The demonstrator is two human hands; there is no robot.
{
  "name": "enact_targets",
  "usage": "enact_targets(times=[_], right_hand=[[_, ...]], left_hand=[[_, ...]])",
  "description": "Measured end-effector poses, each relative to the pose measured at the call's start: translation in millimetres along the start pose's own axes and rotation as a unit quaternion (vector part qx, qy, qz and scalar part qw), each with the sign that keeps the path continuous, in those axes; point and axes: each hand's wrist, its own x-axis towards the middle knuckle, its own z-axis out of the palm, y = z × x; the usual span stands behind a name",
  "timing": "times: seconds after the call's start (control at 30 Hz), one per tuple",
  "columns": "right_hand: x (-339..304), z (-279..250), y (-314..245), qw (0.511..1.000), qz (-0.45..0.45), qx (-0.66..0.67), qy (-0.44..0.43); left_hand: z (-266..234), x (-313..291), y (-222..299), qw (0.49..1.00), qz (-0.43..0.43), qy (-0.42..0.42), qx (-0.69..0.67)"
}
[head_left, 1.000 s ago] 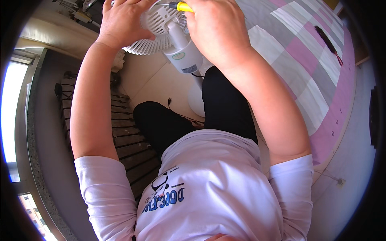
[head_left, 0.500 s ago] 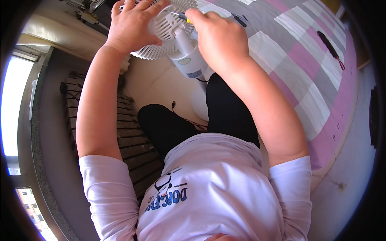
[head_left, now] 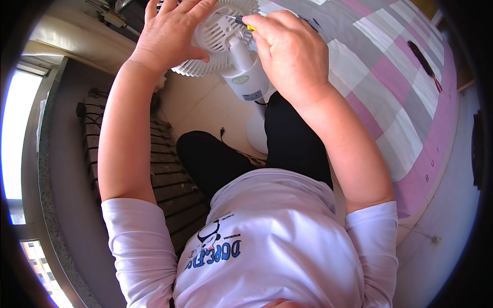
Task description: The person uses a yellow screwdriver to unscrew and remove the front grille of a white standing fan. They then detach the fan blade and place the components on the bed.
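A: Where to look for the white plastic fan (head_left: 239, 54) with its slatted round cage (head_left: 218, 38)?

B: On the pale tiled floor (head_left: 185, 100), near the pink, grey and white patchwork bed (head_left: 341, 59); turned back-side toward the viewer, presumably for access.

A: And the grip?

B: Note the bare left hand (head_left: 172, 38), unclenched, spread against the cage, likely for steadying. Note the bare right hand (head_left: 295, 54), wrapped around a thin metal-shafted, yellow-and-black-handled screwdriver (head_left: 239, 20), apparently for fine aim.
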Motion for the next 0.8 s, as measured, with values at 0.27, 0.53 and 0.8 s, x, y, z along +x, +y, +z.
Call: enact_targets(times=[0.27, 0.53, 0.8], right_hand=[[2.2, -5.5, -7.9, 0.999, 0.023, -0.009, -0.039], [1.5, -8.1, -6.4, 0.999, 0.003, -0.017, -0.030], [3.7, -14.1, -5.2, 0.999, -0.026, -0.046, -0.008]], left_hand=[[-4.6, 0.0, 4.1, 1.000, 0.004, -0.009, -0.010], [7.9, -0.6, -2.4, 0.998, 0.033, 0.049, 0.004], [7.6, 0.2, -2.1, 0.999, 0.029, 0.042, 0.008]])
